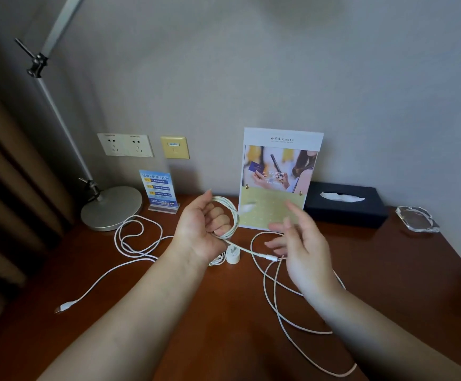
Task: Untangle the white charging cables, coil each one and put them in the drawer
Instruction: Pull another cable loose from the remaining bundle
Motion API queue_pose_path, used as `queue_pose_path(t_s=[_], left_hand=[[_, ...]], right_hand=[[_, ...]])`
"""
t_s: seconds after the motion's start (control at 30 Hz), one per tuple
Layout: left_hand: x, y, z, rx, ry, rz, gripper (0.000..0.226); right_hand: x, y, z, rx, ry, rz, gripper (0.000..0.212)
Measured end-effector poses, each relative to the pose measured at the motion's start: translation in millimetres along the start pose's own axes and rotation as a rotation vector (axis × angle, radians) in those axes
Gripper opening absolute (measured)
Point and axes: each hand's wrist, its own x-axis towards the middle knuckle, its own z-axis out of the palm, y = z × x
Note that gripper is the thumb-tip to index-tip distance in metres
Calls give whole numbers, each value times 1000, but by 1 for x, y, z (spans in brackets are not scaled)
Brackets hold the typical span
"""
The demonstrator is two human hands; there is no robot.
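Note:
My left hand (200,228) is raised over the wooden desk (169,312), fingers curled around a coil of white cable (232,215). The coil's tail runs right to a plug end (269,256) beside my right hand (299,246), which is blurred with its fingers spread; whether it touches the plug I cannot tell. A second white cable (130,240) lies in loose loops on the left, its connector (64,307) near the front. Another white cable (281,317) loops across the right of the desk under my right forearm. A white charger plug (233,255) lies under my left wrist. No drawer shows.
A lamp base (111,209) stands at the back left under wall sockets (126,144). A small blue sign (159,191), a large leaflet stand (277,180), a dark tissue box (345,204) and a glass ashtray (417,219) line the back wall.

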Motion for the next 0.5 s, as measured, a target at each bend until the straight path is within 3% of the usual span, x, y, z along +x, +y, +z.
queue_pose_path(t_s=[0.07,0.2,0.3,0.43,0.5], left_hand=[[0,1,3,-20,50,23,53],[1,1,6,-96,66,29,57],[2,1,3,-131,62,-11,58],[2,-2,0,-136,31,-37,57],[-1,-3,1,-126,-45,-47,56]], right_hand=[[-10,10,-2,-158,-23,-254,39],[-25,11,12,-159,-235,-341,44],[-23,7,14,-193,-286,-496,39],[-21,-5,9,-140,-309,-539,15],[-19,-16,10,-21,-269,-364,7]])
